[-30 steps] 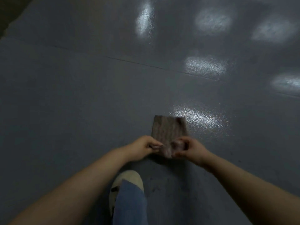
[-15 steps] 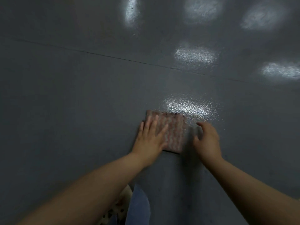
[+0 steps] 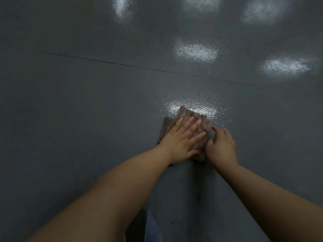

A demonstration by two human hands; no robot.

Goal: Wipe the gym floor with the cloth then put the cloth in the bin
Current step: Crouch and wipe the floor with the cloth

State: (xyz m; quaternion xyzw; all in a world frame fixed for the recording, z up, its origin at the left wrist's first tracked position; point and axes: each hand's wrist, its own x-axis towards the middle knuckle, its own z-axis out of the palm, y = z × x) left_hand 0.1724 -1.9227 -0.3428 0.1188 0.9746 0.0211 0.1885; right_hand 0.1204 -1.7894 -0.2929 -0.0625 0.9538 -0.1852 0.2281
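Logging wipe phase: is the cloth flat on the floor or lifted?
Flat: cloth lies on the floor under the left hand.

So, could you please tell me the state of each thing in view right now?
cloth: lying flat on the floor, blurred.
left hand: fingers straight, pressing on the cloth.
right hand: fingers curled at the cloth's right edge; grip unclear.
floor: dark grey, glossy with light reflections.
bin: not in view.

cloth (image 3: 188,119) flat on floor (image 3: 87,119), centre frame. left hand (image 3: 181,138) on top of cloth, fingers spread. right hand (image 3: 221,145) just right, touching cloth edge. floor seam (image 3: 122,64) beyond cloth, running across.
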